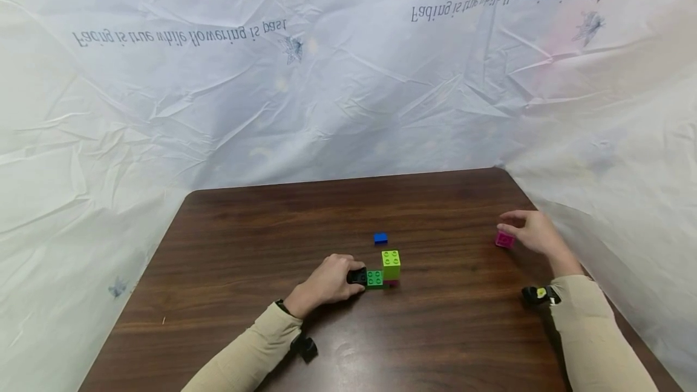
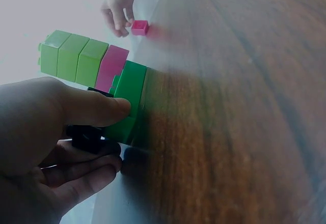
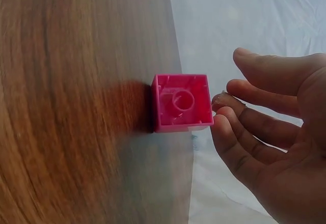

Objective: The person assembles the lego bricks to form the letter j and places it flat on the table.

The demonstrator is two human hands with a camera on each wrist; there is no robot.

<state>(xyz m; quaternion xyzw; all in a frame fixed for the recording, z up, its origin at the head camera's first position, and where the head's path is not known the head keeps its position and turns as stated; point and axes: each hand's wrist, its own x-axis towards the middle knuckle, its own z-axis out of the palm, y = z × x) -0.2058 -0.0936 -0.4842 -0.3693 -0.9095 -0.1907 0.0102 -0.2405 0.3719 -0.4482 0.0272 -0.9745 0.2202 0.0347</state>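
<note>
My left hand (image 1: 327,280) grips the left end of a joined brick build, with the thumb along a green brick (image 1: 374,278) and a black brick (image 1: 356,276) inside the grasp. On the build's right end rises a stack of lime bricks (image 2: 66,56) over a pink brick (image 2: 112,67). Far to the right, a loose pink brick (image 3: 183,102) lies on its side on the table, its hollow underside facing the right wrist view. My right hand (image 1: 536,231) is just above that brick, fingers loosely bent, fingertips right at its upper edge, thumb apart from it.
A small blue brick (image 1: 380,238) lies on the brown table (image 1: 272,216), behind the build. White printed sheeting (image 1: 337,77) hangs behind the table and along both sides. The table's right edge runs close beside the right hand.
</note>
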